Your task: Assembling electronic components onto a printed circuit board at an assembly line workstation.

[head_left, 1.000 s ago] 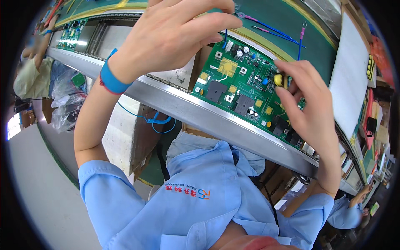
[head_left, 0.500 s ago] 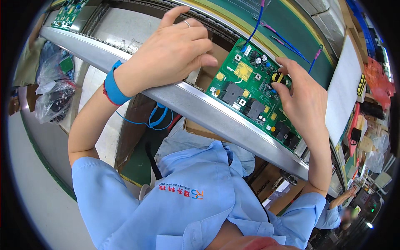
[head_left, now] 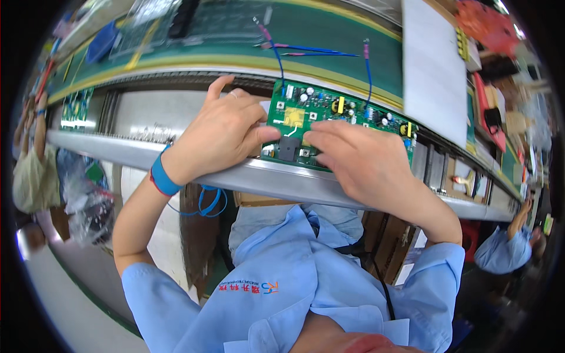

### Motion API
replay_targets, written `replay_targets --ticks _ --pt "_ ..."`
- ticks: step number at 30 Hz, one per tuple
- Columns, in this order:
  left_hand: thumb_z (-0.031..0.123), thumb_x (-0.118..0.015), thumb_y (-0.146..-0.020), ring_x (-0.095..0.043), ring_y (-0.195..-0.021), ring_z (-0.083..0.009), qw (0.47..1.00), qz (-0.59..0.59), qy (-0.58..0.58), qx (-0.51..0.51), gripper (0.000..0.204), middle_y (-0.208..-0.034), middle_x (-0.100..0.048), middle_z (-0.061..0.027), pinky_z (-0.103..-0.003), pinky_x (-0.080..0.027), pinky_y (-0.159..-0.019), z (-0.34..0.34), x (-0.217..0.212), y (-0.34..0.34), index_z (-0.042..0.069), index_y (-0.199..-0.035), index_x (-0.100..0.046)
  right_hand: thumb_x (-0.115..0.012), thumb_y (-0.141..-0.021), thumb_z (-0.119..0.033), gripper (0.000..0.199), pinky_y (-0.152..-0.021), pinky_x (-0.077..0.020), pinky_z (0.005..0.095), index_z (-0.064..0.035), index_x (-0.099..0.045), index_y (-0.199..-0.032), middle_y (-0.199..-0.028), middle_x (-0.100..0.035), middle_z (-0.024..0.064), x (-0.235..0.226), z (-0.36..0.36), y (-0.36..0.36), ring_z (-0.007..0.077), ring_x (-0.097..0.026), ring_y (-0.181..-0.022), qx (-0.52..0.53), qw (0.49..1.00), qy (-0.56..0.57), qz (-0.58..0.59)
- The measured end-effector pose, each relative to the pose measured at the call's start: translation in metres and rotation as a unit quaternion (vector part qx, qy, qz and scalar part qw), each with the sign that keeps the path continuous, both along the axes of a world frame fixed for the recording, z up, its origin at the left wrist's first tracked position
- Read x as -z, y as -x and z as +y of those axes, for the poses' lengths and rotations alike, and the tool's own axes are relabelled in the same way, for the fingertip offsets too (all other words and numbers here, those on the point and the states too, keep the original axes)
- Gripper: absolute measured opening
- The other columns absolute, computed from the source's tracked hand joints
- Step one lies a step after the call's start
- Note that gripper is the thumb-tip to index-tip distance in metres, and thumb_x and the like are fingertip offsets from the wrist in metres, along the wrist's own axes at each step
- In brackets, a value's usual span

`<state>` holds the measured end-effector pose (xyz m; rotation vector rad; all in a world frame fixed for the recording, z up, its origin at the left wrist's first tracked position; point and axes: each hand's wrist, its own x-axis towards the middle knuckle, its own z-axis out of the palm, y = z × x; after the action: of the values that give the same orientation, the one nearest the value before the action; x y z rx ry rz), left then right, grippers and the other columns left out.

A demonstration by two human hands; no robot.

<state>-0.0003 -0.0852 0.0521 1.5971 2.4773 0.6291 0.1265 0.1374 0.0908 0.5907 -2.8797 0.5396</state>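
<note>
A green circuit board (head_left: 294, 117) lies lengthwise across the conveyor rails in front of me, carrying black blocks, capacitors and yellow-wrapped transformers. Two blue wires, a left one (head_left: 278, 59) and a right one (head_left: 368, 76), rise from its far side. At the board's left end is my left hand (head_left: 223, 138), its index finger raised and its thumb by the board's edge. It wears a blue wrist strap (head_left: 162, 173) and holds nothing that I can see. Over the board's middle is my right hand (head_left: 368, 162), fingers reaching left above the black blocks, slightly blurred, hiding part of the board.
A metal rail (head_left: 259, 176) runs along the near side. Beyond the board, loose blue wires (head_left: 321, 50) lie on a green surface (head_left: 329, 26). A white panel (head_left: 435, 65) stands far right. Another board (head_left: 76, 109) sits on the line at left. Other people work at both sides.
The view has turned, so the line runs more level. My right hand has left the yellow-wrapped transformer and moved left over the black blocks. My left hand is now at the board's left end.
</note>
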Motion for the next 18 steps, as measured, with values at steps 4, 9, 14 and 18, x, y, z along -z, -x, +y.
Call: replay_targets --ticks 4,9,14,18 --pt "0.033 -0.062 -0.088 -0.057 -0.095 -0.0289 0.999 0.040 0.011 0.035 0.028 -0.083 -0.060 -0.0099 -0.051 -0.025 -0.107 0.023 0.002 -0.011 0.005 -0.086 -0.062 -0.058 -0.077 -0.002 0.025 -0.065 -0.0521 0.0371 -0.0099 -0.061 -0.101 -0.094 -0.063 0.0052 -0.001 0.066 -0.019 0.0256 -0.065 -0.081 0.178 0.978 -0.087 0.057" --pt "0.036 -0.064 -0.087 -0.057 -0.094 -0.0285 0.994 0.055 0.043 0.081 0.030 -0.083 -0.060 -0.0096 -0.051 -0.026 -0.108 0.059 -0.007 -0.027 0.006 -0.089 -0.063 -0.063 -0.075 0.000 0.029 -0.070 -0.0502 0.0415 -0.0118 -0.058 -0.101 -0.095 -0.061 0.0074 0.005 0.185 -0.065 0.0300 -0.063 -0.089 0.371 0.895 -0.248 -0.015" --pt "0.041 -0.064 -0.085 -0.058 -0.090 -0.0300 0.987 0.078 0.042 0.131 0.039 -0.080 -0.059 -0.0115 -0.052 -0.030 -0.106 0.094 -0.007 -0.043 0.003 -0.090 -0.063 -0.072 -0.071 -0.005 0.034 -0.073 -0.0505 0.0401 -0.0153 -0.061 -0.102 -0.096 -0.062 0.0065 0.018 0.208 -0.071 0.0295 -0.063 -0.090 0.408 0.903 -0.135 -0.026" --pt "0.044 -0.063 -0.085 -0.058 -0.088 -0.0315 0.977 0.116 0.019 0.176 0.044 -0.078 -0.058 -0.0134 -0.051 -0.034 -0.103 0.135 -0.006 -0.062 0.001 -0.083 -0.060 -0.069 -0.076 -0.009 0.025 -0.077 -0.0507 0.0388 -0.0149 -0.068 -0.100 -0.098 -0.065 0.0064 0.018 0.215 -0.070 0.0290 -0.063 -0.093 0.409 0.908 -0.091 -0.011"
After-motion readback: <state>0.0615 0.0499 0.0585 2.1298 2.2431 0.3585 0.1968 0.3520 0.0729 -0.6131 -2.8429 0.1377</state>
